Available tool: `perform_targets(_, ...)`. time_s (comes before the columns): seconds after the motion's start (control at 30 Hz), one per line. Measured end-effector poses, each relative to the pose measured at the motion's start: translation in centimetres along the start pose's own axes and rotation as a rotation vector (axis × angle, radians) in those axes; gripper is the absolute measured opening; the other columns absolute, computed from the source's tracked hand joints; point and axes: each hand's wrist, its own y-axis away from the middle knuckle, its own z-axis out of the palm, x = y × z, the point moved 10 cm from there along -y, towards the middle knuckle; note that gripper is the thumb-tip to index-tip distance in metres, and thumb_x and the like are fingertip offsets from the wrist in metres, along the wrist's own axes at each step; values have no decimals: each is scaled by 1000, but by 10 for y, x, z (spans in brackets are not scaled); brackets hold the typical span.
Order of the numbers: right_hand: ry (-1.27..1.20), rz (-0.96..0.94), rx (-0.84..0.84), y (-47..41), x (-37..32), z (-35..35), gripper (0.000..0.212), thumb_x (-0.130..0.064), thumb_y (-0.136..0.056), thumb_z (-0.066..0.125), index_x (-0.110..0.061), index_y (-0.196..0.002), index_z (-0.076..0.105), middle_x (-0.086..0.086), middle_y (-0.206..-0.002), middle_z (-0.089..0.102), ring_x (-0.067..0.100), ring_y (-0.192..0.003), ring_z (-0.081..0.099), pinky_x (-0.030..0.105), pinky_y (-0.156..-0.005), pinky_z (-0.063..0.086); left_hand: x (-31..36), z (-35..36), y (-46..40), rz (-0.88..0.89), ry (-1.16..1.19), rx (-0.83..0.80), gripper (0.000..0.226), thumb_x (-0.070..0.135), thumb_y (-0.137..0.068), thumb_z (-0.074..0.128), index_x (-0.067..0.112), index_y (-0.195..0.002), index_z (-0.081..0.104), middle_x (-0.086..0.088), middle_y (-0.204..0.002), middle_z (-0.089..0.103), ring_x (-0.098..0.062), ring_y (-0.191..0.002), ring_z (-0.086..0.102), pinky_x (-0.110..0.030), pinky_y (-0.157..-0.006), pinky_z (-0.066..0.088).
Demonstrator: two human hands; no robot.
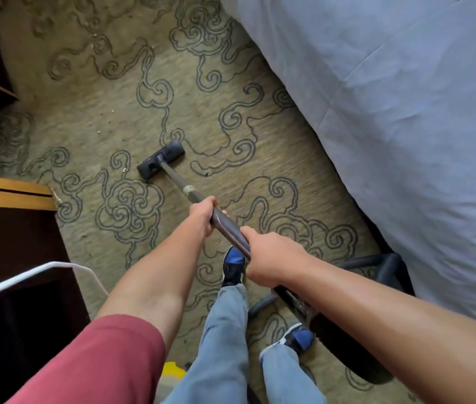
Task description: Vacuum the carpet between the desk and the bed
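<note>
Left hand and right hand both grip the wand, spaced apart to steer the floor head flat across the carpet.

Carpet: matt woven pile, coarse-looking, printed with dark swirl lines; vacuum wand, over the carpet: smooth dark tube with a glossy sheen; floor head, resting on the carpet: matt black plastic; bed cover, beside the carpet: soft pale cloth, creased; surface, opposite edge of the carpet: dark wood with lighter smooth trim.
</note>
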Motion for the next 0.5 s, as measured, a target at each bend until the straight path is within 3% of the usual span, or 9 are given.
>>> perform_targets(0.07,-12,3,10,-8,-9,0,63,-20,-81,56,-28,-140,34,7,-107,61,33,-93,61,37,-73,48,8,-6,-9,10,-7,-1,24,7,-88,57,3,-111,52,-16,-81,62,-26,-59,62,-35,-58,58)
perform_targets(0.17,-49,-12,25,-25,-27,-1,60,-22,-81,56,-28,-136,35,7,-103,62,32,-88,60,36,-70,46,25,-19,-27,32,-21,5,32,8,-88,58,1,-119,52,-18,-90,62,-26,-60,62,-37,-61,58)
perform_targets(0.27,-101,-36,35,-41,-56,1,63,-24,-80,58,-32,-137,34,11,-110,66,34,-94,64,37,-75,51,46,-41,-46,50,-39,32,35,8,-90,57,-1,-123,51,-20,-95,62,-24,-57,62,-28,-46,51)
perform_targets(0.4,-115,-22,11,-78,-97,-10,85,-26,-80,59,-40,-154,18,10,-123,64,32,-110,63,37,-87,50,89,-66,-81,58,22,42,41,7,-89,60,-3,-127,50,-19,-87,61,-26,-53,61,-28,-44,49)
perform_targets(0.5,-143,-42,8,-118,-134,-41,84,-24,-79,56,-38,-154,20,10,-126,62,33,-111,63,39,-91,53,139,-82,-111,84,105,60,44,7,-88,64,-5,-128,54,-16,-76,60,-26,-52,59,-29,-49,50)
